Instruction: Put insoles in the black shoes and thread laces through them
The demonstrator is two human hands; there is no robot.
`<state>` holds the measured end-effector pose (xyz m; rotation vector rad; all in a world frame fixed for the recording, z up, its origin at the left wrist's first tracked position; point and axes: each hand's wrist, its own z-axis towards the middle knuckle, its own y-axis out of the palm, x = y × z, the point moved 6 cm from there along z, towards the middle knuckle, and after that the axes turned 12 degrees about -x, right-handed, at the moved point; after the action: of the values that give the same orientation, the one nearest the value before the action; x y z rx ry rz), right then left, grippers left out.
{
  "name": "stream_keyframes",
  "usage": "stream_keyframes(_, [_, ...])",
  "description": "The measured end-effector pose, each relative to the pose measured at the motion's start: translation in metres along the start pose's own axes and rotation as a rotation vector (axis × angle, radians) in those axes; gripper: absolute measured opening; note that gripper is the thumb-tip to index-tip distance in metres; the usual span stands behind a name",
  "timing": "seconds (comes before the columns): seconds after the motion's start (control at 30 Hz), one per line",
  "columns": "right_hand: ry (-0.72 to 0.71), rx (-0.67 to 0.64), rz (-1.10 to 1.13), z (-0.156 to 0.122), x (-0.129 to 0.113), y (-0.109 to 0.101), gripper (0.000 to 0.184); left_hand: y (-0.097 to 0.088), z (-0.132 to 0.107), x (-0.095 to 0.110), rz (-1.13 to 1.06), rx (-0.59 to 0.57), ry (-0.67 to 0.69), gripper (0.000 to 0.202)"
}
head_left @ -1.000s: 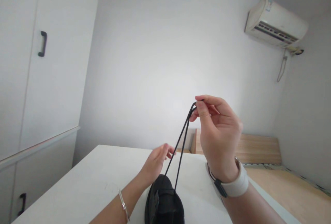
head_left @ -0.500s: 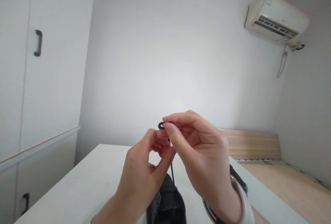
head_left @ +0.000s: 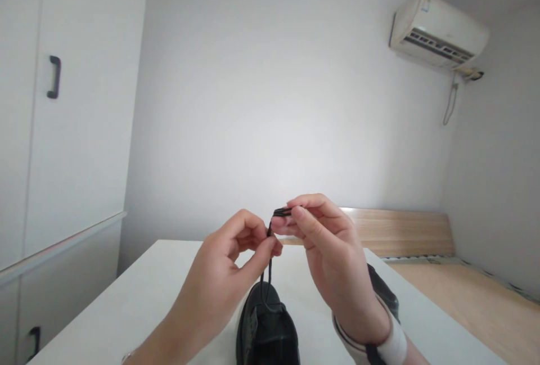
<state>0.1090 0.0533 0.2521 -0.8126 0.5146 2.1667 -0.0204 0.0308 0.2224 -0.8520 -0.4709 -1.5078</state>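
A black shoe (head_left: 270,334) stands on the white table, toe pointing away from me. From it a thin black shoelace (head_left: 270,269) rises to both hands. My left hand (head_left: 240,255) pinches the lace between thumb and fingertips, above the shoe's toe. Slightly higher and to the right, my right hand (head_left: 329,241) grips a folded bundle of the same lace between thumb and fingers; the bundle's loops stick out leftward. A second black shoe (head_left: 383,292) is partly hidden behind my right wrist.
The white table (head_left: 169,275) spreads beneath the hands. A white cabinet (head_left: 84,129) stands at left. At right lies a wooden bed base (head_left: 459,286) with a headboard (head_left: 400,233). An air conditioner (head_left: 441,33) hangs high on the wall.
My hands have moved a little apart, the right one shifting right. More of the folded lace now shows, and the shoe is less covered. The view has shifted slightly.
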Motion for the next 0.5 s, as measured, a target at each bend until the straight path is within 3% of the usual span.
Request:
stream_keyframes(0.1, [0.006,0.057,0.102,-0.001,0.01,-0.029,0.013,-0.002,0.005,-0.007,-0.298,-0.058,-0.029,0.014])
stream_keyframes(0.2, [-0.002,0.207,0.223,-0.011,0.022,-0.081,0.016,-0.028,0.008,-0.028,-0.455,0.063,-0.079,0.029])
stream_keyframes(0.37, [0.022,0.419,0.183,-0.053,0.045,-0.187,0.034,-0.096,-0.011,-0.104,-0.41,0.372,-0.236,0.056])
stream_keyframes(0.5, [0.06,0.51,0.006,-0.097,0.064,-0.244,0.037,-0.123,-0.039,-0.156,-0.386,0.424,-0.325,0.059])
